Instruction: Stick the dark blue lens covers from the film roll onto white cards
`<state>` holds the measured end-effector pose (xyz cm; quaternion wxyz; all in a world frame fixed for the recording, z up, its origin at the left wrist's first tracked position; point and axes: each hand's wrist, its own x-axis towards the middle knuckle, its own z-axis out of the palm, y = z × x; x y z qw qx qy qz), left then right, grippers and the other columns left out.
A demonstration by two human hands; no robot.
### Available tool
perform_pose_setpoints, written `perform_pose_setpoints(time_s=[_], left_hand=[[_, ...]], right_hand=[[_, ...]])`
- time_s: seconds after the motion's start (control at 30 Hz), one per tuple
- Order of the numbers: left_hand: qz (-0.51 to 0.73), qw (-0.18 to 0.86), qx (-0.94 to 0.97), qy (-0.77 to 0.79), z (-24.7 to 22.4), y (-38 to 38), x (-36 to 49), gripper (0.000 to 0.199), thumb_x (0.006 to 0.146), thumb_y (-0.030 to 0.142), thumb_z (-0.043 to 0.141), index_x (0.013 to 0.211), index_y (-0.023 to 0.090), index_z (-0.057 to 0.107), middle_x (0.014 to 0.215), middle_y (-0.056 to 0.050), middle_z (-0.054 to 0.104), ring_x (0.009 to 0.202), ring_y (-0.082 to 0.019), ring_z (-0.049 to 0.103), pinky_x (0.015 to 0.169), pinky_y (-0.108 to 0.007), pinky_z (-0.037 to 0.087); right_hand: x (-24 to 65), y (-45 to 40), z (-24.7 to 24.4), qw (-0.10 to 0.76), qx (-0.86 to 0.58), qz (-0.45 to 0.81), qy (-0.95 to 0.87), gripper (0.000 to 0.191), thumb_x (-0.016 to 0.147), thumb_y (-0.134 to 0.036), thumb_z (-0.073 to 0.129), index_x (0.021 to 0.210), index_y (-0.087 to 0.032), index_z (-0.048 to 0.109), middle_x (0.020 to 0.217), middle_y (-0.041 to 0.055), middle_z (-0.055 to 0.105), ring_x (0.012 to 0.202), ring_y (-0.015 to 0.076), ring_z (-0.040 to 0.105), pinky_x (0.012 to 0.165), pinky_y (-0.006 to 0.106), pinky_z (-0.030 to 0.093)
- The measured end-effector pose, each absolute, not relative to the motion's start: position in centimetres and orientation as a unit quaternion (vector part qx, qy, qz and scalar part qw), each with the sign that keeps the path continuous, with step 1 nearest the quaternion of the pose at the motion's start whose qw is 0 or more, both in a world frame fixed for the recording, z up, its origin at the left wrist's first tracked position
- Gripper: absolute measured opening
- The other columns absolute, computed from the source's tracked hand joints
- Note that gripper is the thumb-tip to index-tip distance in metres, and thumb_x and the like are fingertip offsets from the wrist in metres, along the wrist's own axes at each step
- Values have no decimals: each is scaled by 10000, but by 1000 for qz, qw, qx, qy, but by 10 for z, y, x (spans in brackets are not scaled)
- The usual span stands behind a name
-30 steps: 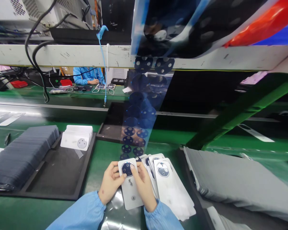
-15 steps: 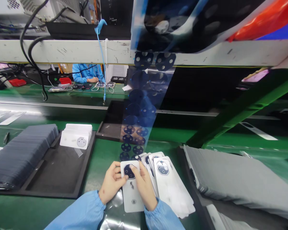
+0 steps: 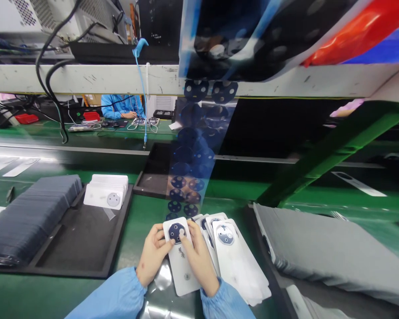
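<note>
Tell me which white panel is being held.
The lettered white panel between left hand and right hand; fanned panels and stacked panels lie ungripped to either side.

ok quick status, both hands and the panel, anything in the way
Left hand and right hand both gripping panel. Dark disc faces up. Fanned panels close by right hand.

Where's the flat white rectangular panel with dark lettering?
Head view, bottom centre: the panel is held in the left hand and right hand, immediately left of the fanned pile of white panels.
</note>
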<state>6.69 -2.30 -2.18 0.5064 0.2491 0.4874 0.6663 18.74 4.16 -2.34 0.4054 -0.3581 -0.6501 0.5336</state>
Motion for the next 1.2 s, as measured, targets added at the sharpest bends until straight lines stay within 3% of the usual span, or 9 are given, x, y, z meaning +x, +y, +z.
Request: perform_pose_setpoints(time_s=[0.1, 0.2, 0.33, 0.43, 0.73, 0.83, 1.0, 1.2], left_hand=[[682, 486, 250, 486, -9, -25, 68, 319, 787, 297, 745, 1017, 188, 553, 1015, -85, 741, 855, -222, 712, 721, -277, 538], [665, 496, 263, 493, 4, -29, 71, 285, 798, 333, 731, 984, 195, 564, 1067, -86, 727, 818, -216, 711, 611, -235, 521], [649, 507, 286, 490, 15, -35, 77, 283, 793, 368, 733, 956, 210, 563, 1065, -76, 721, 760, -205, 709, 505, -206, 490], [655, 499, 290, 487, 19, -39, 81, 277, 806, 371, 723, 947, 206, 551, 1020, -75, 726, 740, -190, 706, 555, -218, 517], [650, 500, 291, 493, 25, -47, 93, 278, 778, 360, 745, 929, 213, 563, 985, -49, 726, 651, -155, 683, 574, -231, 525], [641, 504, 291, 500, 28, -46, 95, 291, 733, 332, 781, 892, 216, 567, 922, -22, 725, 588, -130, 644, 539, -218, 506], [640, 453, 302, 542, 31, -44, 95, 237, 756, 351, 753, 896, 181, 669, 830, -18, 700, 770, -162, 634, 690, -216, 512], [644, 434, 282, 563, 30, -47, 100, 253, 747, 378, 752, 868, 161, 707, 797, -32, 698, 723, -169, 620, 639, -223, 502]], right_hand=[[190, 29, -18, 375, -349, 439, -738, 628, 831, -285, 600, 1409, -236, 358, 1370, 115, 506, 1242, 279, 523, 995, 428, 480], [196, 15, -15, 342, -365, 343, -795, 813, 819, -277, 628, 1505, -257, 192, 1454, 144, 390, 1295, 321, 468, 975, 456, 499], [201, 4, -15, 351, -377, 222, -828, 718, 870, -332, 604, 1499, -279, 261, 1449, 159, 397, 1254, 371, 502, 907, 506, 535], [203, -1, -15, 365, -368, 149, -842, 631, 877, -343, 593, 1461, -287, 362, 1448, 159, 407, 1250, 386, 504, 877, 510, 550], [212, -13, -15, 405, -387, 107, -822, 619, 843, -344, 597, 1421, -206, 426, 1361, 191, 504, 1181, 376, 568, 828, 477, 578], [216, -14, -12, 419, -390, 103, -813, 660, 839, -332, 598, 1442, -179, 378, 1333, 177, 548, 1169, 366, 580, 851, 478, 567], [215, -25, -12, 445, -393, 90, -799, 776, 859, -326, 609, 1514, -169, 225, 1302, 161, 593, 1011, 348, 659, 764, 449, 572], [212, -39, -12, 468, -404, 79, -782, 786, 895, -326, 588, 1540, -204, 156, 1309, 154, 592, 941, 341, 670, 723, 454, 562]])
